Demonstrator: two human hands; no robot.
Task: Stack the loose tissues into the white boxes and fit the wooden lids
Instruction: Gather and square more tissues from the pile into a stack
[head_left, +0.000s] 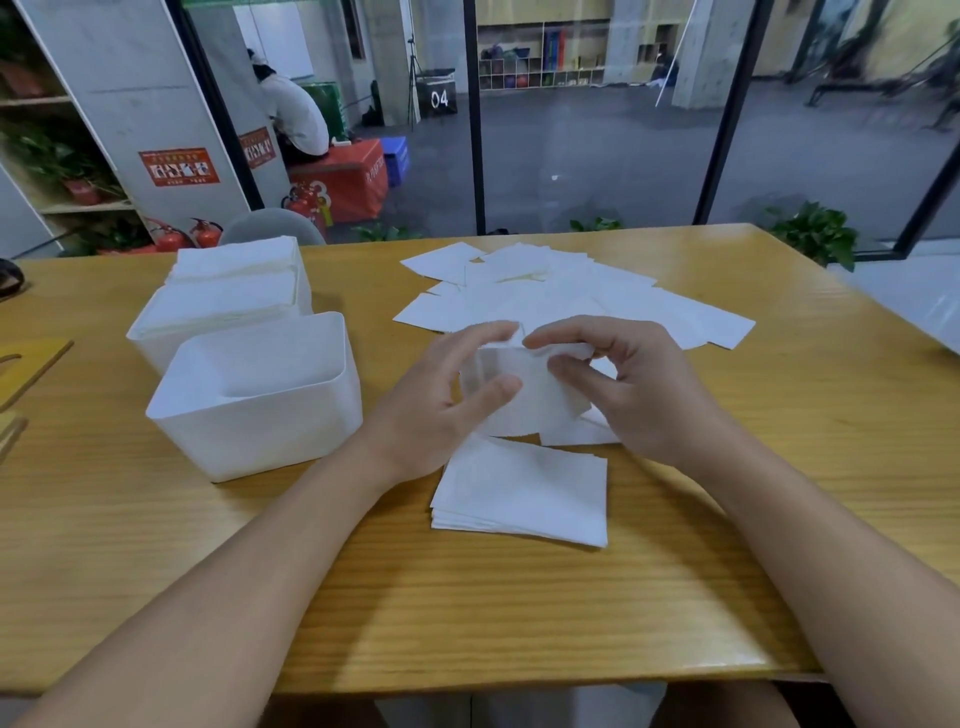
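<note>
Head view, from the left edge: two wooden lids (28, 364) lie flat on the surface (519, 613), only partly in frame, the nearer one a sliver. Right of them stand three white boxes in a row running away from the viewer. The far box (244, 260) and the middle box (208, 312) are filled to the brim with tissues; the near box (254, 395) looks nearly empty, though its floor is pale and I cannot rule out a few sheets lying in it.

Next comes the left hand (447, 400), fingers curled, pinching the left side of a held tissue (519, 395) lifted just above the surface. The right hand (623, 384) pinches the same sheet at its upper right edge between thumb and forefinger. Under and near the wrists lies a squared stack (519, 493) of tissues, edges roughly aligned. Beyond the hands, toward the far right, loose tissues (571, 301) lie scattered and overlapping.

These sheets should be feather-light, limp and easy to crease or tear; a single one will flop if held by one corner. The stack is probably best taken by opposite edges, thumbs on top and fingers beneath, pressed lightly so the layers do not slide, then lowered flat into the near box.
</note>
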